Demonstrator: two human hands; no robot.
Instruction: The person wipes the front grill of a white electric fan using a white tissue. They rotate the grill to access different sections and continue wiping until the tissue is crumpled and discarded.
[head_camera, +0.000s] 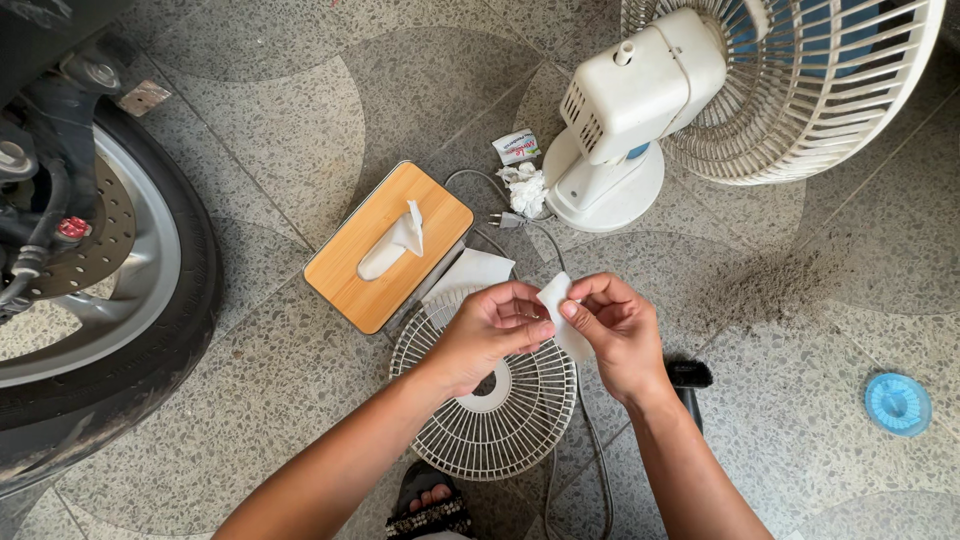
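Both arms reach up toward twelve o'clock. The left hand and right hand meet in the middle, fingertips pinched tight together.

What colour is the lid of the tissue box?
The lid is light brown wood, seen in the head view.
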